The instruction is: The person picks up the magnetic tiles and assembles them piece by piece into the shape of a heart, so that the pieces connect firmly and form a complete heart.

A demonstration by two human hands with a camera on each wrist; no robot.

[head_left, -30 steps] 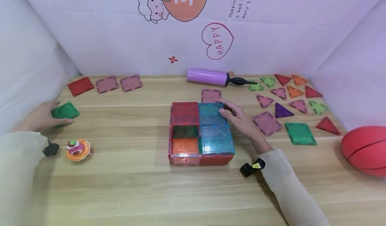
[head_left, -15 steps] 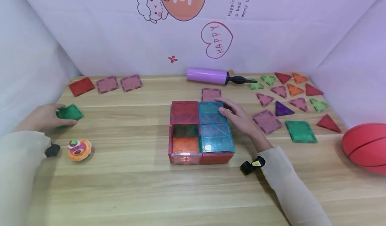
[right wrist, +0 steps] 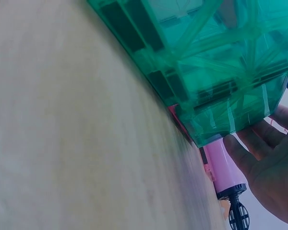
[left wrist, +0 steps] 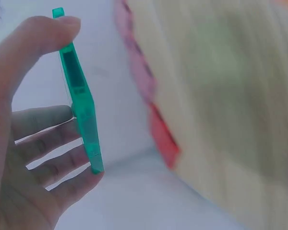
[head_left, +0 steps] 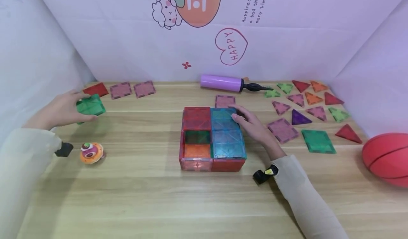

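My left hand (head_left: 63, 109) pinches a green square magnetic tile (head_left: 91, 106) between thumb and fingers, in the air at the left. In the left wrist view the tile (left wrist: 81, 103) shows edge-on, thumb on one edge and fingertips along its lower part. A box of magnetic tiles (head_left: 227, 165) stands mid-table. Its top has a red tile (head_left: 196, 118) and blue tiles (head_left: 227, 143); the front left quarter is uncovered, with orange and dark green inside. My right hand (head_left: 253, 125) rests at the box's back right corner, relaxed fingers touching its green side (right wrist: 221, 91).
Red and pink tiles lie at the back left. A purple pump (head_left: 221, 83) lies along the back wall. At the right are several triangle tiles (head_left: 299, 117), a green square (head_left: 318, 141) and a red ball (head_left: 387, 159). A doughnut-shaped toy (head_left: 91, 153) sits at the left.
My left hand has lifted the green tile and moved it right and toward the back. My right hand stays at the box corner. The head view has shifted slightly.
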